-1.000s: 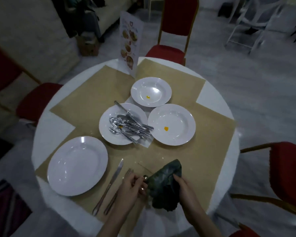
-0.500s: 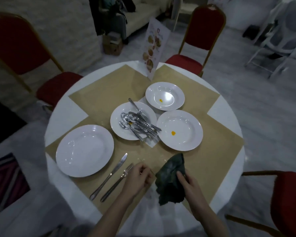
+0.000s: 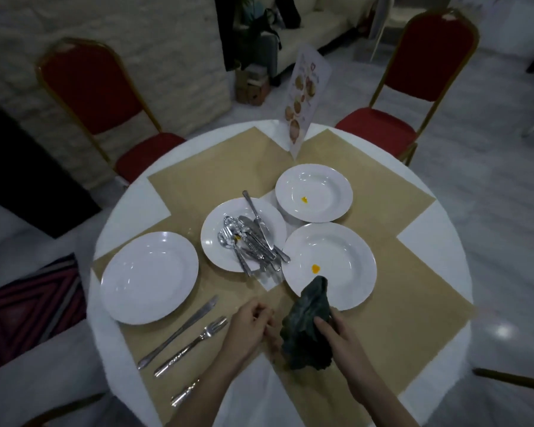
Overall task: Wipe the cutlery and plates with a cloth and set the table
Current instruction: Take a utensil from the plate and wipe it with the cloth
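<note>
My right hand [image 3: 336,337] grips a crumpled dark green cloth [image 3: 305,331] at the near edge of a white plate [image 3: 349,254] that has a yellow spot. My left hand [image 3: 250,325] is curled beside the cloth, over the top end of a piece of cutlery [image 3: 184,393]; only its handle shows, below my forearm. A knife [image 3: 179,331] and a fork [image 3: 191,345] lie side by side to the right of a clean plate [image 3: 148,277]. The centre plate [image 3: 211,241] holds several pieces of cutlery [image 3: 253,241]. A far plate [image 3: 324,186] also has a yellow spot.
The round white table [image 3: 438,257] carries tan paper mats [image 3: 216,180]. A menu card [image 3: 305,97] stands at its far edge. Red chairs stand at the far left [image 3: 90,94], the far right [image 3: 426,66] and close on the right.
The camera view has shifted, so the table sits lower and more to the right. My hands have parted slightly; a cutlery handle now shows below my left forearm, and the cloth reaches the near right plate.
</note>
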`<control>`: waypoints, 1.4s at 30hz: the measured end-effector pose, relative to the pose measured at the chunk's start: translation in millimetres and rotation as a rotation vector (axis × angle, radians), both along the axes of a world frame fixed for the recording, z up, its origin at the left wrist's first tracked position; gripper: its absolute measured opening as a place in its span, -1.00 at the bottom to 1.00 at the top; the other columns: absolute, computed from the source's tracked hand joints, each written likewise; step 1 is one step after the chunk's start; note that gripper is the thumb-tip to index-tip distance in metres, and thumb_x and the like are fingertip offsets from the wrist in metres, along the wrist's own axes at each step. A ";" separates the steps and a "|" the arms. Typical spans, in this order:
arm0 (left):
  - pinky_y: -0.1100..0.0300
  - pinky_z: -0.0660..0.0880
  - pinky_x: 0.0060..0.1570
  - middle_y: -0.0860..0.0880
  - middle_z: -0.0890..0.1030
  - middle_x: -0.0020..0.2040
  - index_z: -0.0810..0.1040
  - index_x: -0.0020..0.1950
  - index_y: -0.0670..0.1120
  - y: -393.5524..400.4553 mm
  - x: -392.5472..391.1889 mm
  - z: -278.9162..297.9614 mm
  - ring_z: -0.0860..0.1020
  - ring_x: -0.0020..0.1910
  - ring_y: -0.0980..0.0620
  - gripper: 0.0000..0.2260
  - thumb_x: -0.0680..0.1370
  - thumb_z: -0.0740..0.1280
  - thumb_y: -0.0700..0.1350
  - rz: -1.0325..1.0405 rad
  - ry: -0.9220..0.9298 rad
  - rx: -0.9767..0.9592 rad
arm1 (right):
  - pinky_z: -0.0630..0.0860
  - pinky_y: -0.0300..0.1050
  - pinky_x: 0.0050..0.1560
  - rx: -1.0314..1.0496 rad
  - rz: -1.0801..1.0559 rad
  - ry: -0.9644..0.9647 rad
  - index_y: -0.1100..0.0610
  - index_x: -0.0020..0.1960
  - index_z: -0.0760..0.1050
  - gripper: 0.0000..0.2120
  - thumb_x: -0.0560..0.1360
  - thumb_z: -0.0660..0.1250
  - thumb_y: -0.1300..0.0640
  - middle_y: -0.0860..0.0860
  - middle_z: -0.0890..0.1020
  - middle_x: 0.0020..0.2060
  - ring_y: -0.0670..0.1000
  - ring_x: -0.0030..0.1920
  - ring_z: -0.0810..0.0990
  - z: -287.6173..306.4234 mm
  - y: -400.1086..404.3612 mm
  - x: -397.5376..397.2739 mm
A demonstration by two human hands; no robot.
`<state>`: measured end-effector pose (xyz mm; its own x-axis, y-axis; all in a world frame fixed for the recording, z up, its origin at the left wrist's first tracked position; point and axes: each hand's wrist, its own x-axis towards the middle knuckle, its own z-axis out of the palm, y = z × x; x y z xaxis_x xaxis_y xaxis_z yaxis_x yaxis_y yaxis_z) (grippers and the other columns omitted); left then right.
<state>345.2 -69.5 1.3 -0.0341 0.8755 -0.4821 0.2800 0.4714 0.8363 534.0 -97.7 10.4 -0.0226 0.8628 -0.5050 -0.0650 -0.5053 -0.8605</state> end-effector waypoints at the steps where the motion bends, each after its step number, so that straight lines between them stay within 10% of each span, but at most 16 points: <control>1: 0.01 0.56 -0.15 -0.16 0.64 -0.21 0.53 -0.08 -0.22 1.0 7.2 -1.3 0.61 -0.26 -0.04 -0.86 0.60 0.25 -0.18 0.043 0.018 -0.003 | 0.56 -0.32 -0.09 0.002 0.051 0.005 0.07 0.21 0.53 -0.80 0.62 0.24 0.19 -0.03 0.69 0.05 -0.11 0.03 0.66 -1.4 8.3 9.4; 19: 0.08 0.56 -0.26 -0.22 0.63 -0.20 0.52 -0.06 -0.24 -20.9 57.1 -14.6 0.59 -0.33 -0.01 -0.84 0.62 0.24 -0.18 0.523 -0.044 -0.035 | 0.57 -0.25 -0.06 0.040 0.477 -0.119 0.04 0.11 0.55 -0.87 0.61 0.25 0.15 -0.06 0.69 -0.04 -0.11 -0.01 0.65 -3.5 79.3 42.9; 27: 0.24 0.43 -0.33 0.00 0.56 -0.28 0.49 -0.16 -0.13 60.0 6.4 -15.7 0.53 -0.29 0.08 -0.89 0.57 0.29 -0.16 0.512 0.422 0.285 | 0.56 -0.30 -0.10 0.059 0.441 -0.160 0.03 0.14 0.55 -0.85 0.62 0.25 0.15 -0.07 0.69 -0.02 -0.14 -0.02 0.66 8.0 100.5 19.2; 34: 0.15 0.40 -0.20 -0.11 0.46 0.03 0.48 0.07 -0.16 120.7 -13.2 -39.5 0.53 -0.05 -0.08 -0.79 0.56 0.29 -0.02 0.139 0.805 0.076 | 0.58 -0.27 -0.08 0.078 0.368 -0.145 0.07 0.09 0.57 -0.85 0.61 0.25 0.21 -0.01 0.69 -0.06 -0.06 -0.02 0.66 10.6 105.8 9.7; 42: 0.20 0.29 -0.41 -0.09 0.49 -0.24 0.40 -0.30 -0.12 132.8 -26.6 -49.1 0.48 -0.29 -0.03 -0.76 0.56 0.29 -0.12 0.224 0.743 -0.007 | 0.59 -0.23 -0.08 0.086 0.285 -0.077 0.14 0.12 0.57 -0.84 0.60 0.25 0.24 0.01 0.70 -0.03 -0.03 0.00 0.68 13.2 107.2 7.6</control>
<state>318.6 63.3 -47.8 -0.5266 0.8066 -0.2685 0.6636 0.5875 0.4631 541.7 9.4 23.6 -0.2343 0.8667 -0.4403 0.1364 -0.4192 -0.8976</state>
